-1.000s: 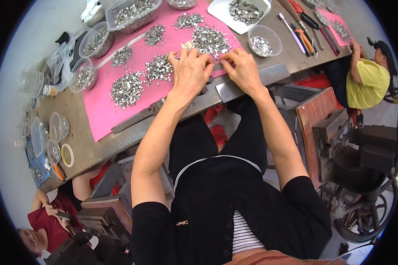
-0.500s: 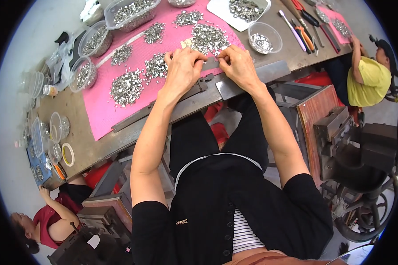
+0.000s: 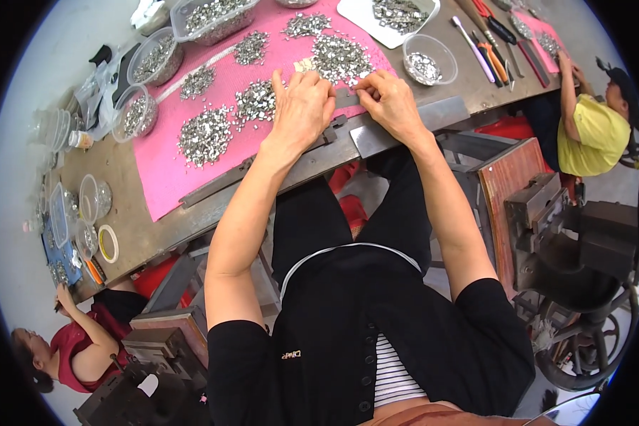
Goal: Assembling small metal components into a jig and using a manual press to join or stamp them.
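Observation:
My left hand (image 3: 302, 112) is closed over the near edge of the pink mat (image 3: 165, 181), its fingertips mostly hidden from view. To its right my right hand (image 3: 390, 106) is closed too, thumb and forefinger pinched together. Anything between the fingers of either hand is too small or hidden to name. A flat grey metal strip (image 3: 347, 101) shows between the two hands, above a long metal rail (image 3: 216, 186) along the bench edge. Just beyond the hands lies a heap of small silvery metal pieces (image 3: 341, 58); another heap (image 3: 255, 103) is beside my left hand.
Clear tubs of metal pieces (image 3: 136, 117) stand at the left. A round tub (image 3: 440, 62), a white tray (image 3: 366, 20), pliers (image 3: 497, 62) and a toothbrush (image 3: 472, 46) are at the right. Two people sit nearby, one in yellow (image 3: 596, 135), one in dark red (image 3: 82, 355).
My left hand has shifted slightly right and turned, its forefinger now pointing up more. My right hand has moved slightly right. At the lower left, the other person's hand has risen.

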{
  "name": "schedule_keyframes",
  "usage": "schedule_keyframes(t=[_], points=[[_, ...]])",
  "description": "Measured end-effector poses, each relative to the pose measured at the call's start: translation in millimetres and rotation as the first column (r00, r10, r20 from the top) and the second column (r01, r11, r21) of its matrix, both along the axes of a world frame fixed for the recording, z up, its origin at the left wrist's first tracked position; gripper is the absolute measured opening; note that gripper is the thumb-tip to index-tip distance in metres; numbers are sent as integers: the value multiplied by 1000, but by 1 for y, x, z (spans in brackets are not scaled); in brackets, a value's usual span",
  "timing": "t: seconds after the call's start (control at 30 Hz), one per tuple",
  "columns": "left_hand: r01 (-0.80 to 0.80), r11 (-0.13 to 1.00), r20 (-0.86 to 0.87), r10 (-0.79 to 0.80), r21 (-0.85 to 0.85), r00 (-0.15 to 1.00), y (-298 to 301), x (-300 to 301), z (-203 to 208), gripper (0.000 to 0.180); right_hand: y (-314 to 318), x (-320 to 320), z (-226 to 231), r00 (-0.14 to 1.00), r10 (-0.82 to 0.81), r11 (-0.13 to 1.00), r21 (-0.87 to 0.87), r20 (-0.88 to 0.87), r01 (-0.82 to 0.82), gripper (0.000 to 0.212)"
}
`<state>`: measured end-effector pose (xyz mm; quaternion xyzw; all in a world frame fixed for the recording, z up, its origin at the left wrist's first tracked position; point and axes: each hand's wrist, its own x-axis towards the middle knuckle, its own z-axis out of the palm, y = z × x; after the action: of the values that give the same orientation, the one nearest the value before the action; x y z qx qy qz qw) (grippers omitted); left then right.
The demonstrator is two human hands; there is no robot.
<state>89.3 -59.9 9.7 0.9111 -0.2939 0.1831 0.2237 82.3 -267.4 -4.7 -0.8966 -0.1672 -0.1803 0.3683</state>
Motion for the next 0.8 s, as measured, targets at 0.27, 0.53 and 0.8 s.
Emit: schedule_keyframes(t=[0.27,0.53,0.8], points=[[-23,964,-95,-3,-264,995,42,-36,12,4,-2,2,-4,988,41,986,-169,146,-16,9],[-3,979,-62,-10,-206,998,51,-64,-1,11,54,-37,13,894,410,903,-220,180,-369,17],[-18,966,-62,2,-258,998,48,-65,-6,12,55,-39,10,879,421,892,-277,225,-356,19]])
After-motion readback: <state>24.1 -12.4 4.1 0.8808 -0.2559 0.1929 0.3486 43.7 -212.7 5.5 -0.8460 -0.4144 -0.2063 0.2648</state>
